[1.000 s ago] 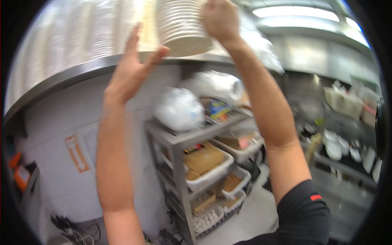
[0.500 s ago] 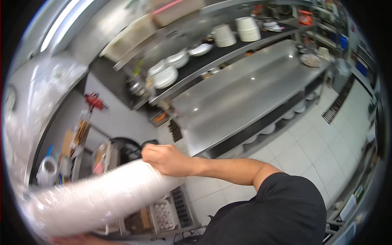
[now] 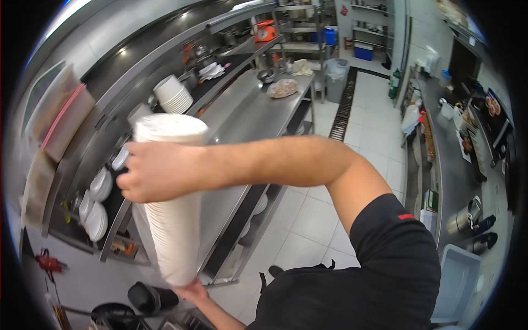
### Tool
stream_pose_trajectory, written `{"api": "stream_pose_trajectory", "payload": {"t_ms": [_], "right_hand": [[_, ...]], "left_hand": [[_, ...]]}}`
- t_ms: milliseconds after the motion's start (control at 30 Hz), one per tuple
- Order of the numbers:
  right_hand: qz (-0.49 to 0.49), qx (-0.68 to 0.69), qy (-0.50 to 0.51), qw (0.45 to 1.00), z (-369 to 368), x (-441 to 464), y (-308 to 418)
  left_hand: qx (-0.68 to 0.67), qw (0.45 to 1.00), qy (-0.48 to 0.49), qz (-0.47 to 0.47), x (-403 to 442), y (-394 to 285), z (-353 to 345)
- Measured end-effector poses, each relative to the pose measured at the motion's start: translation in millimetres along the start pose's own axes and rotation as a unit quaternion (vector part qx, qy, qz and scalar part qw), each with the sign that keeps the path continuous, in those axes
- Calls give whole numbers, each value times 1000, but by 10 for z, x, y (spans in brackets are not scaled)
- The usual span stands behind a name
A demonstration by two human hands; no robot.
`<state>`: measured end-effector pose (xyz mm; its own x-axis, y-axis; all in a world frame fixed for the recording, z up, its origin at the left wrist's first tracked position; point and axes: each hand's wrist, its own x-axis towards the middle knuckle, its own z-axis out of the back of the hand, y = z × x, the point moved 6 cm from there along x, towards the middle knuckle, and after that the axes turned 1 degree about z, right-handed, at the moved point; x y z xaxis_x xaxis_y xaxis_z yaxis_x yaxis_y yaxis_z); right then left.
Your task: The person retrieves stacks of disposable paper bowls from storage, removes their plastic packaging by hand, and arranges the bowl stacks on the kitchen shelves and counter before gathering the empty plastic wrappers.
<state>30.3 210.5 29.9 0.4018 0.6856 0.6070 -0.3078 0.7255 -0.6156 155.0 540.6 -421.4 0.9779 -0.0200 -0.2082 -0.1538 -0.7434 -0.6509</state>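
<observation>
A tall stack of nested white bowls (image 3: 175, 236), wrapped in clear plastic, stands nearly upright before me, leaning slightly. Across its upper part, my right hand (image 3: 159, 171) is closed around the side, its arm stretching over from the right. My left hand (image 3: 191, 290) supports the lower end from beneath, with its fingers partly hidden by the stack. Behind the upper end runs a dark shelf that bears a shorter stack of white tubs (image 3: 174, 94). Several white dishes (image 3: 97, 221) lie along the same shelf, left of my right hand.
A long steel worktable (image 3: 231, 118) extends behind the stack, with a bagged pale food item (image 3: 283, 88) at its far end. An orange scale (image 3: 265, 31) sits on the shelf above. A grey bin (image 3: 336, 80) stands beyond; a black bin (image 3: 151, 297) is at lower left.
The wrapped stack has swung from lying slanted at lower left to nearly upright in front of the worktable, both hands still on it. My view has turned to the right.
</observation>
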Motion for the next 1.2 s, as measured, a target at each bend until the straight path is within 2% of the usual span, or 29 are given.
{"api": "stream_pose_trajectory", "payload": {"t_ms": [33,100,200,233,333,400,533,600,667,733,800,833,867,900,967,1033,1067,1133,1200], "right_hand": [[14,-32,5,999,-76,69,-167],[41,-77,11,996,-250,237,-403],[122,-115,-5,986,-720,385,-519],[145,-119,29,982,-960,419,-486],[176,-98,131,971,-1611,337,-397],[220,-87,173,956,-2071,162,-304],[222,-76,215,948,-2538,-104,-358],[217,-40,255,941,-2556,-105,-472],[211,-50,212,953,-2516,-165,-573],[218,-53,162,961,-2418,-258,-618],[228,-57,96,967,-2245,-327,-734],[212,-30,19,977,-2048,-392,-905],[191,0,-55,980,-1861,-499,-1128],[119,69,-109,985,-1726,-613,-1414],[-21,199,-197,960,-1570,-873,-2055],[-45,349,-32,935,-1940,-1035,-2342],[-54,430,49,900,-2162,-1126,-2377],[-35,456,19,889,-2316,-1163,-2513],[12,484,5,875,-2417,-1155,-2670]], "left_hand": [[34,998,-6,58,226,409,-163],[20,985,70,158,840,1209,-455],[26,966,113,230,1342,2205,-1213],[27,962,125,243,1565,2467,-1296],[165,951,101,240,1950,3083,-1433],[152,951,98,250,2068,3304,-1600],[144,960,44,236,2116,3381,-1857],[208,960,32,186,2136,3142,-1981],[254,960,36,112,2134,2793,-2290],[279,958,70,-21,2073,2192,-2825],[290,933,121,-178,1858,1456,-3514],[290,909,152,-258,1679,1086,-3891],[295,880,187,-322,1473,786,-4240],[298,850,220,-375,1262,565,-4557],[312,800,280,-429,895,400,-5083],[336,780,289,-442,621,460,-5447],[405,727,284,-475,518,536,-5622],[559,603,231,-521,410,566,-5920],[592,608,152,-507,469,585,-6019]]}}
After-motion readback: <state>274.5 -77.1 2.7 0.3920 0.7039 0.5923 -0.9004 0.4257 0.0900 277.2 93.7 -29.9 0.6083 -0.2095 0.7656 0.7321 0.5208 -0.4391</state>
